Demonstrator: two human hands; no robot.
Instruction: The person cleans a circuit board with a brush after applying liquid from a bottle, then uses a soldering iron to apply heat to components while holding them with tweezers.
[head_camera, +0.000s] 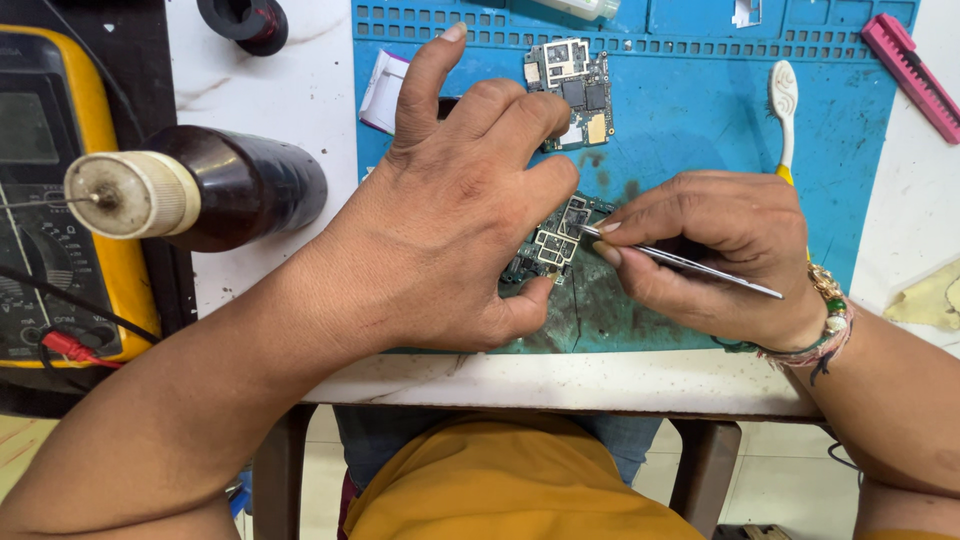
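From the head camera, everything sits around the blue work mat spread on the white table. Near the mat's front edge lies a small circuit board, and both hands are on it. The left hand lies flat over the board's left part, fingers loosely curled, thumb pressed against its near edge to pin it down — it grips nothing. The right hand comes in from the board's right side, its fingers pressed together around slim metal tweezers whose tips touch the board's upper surface.

To do this well, I would say the pinning hand should keep the board from sliding while the tweezers work at a shallow angle with a light touch — the parts look tiny and easy to knock loose.

Counting: two circuit boards, the second board lying toward the mat's far edge; one pair of tweezers; one white toothbrush at the mat's right side. Off the mat's left edge stands one dark brown bottle with a needle cap, and beyond it one yellow multimeter. One pink tool lies past the mat's far right corner.
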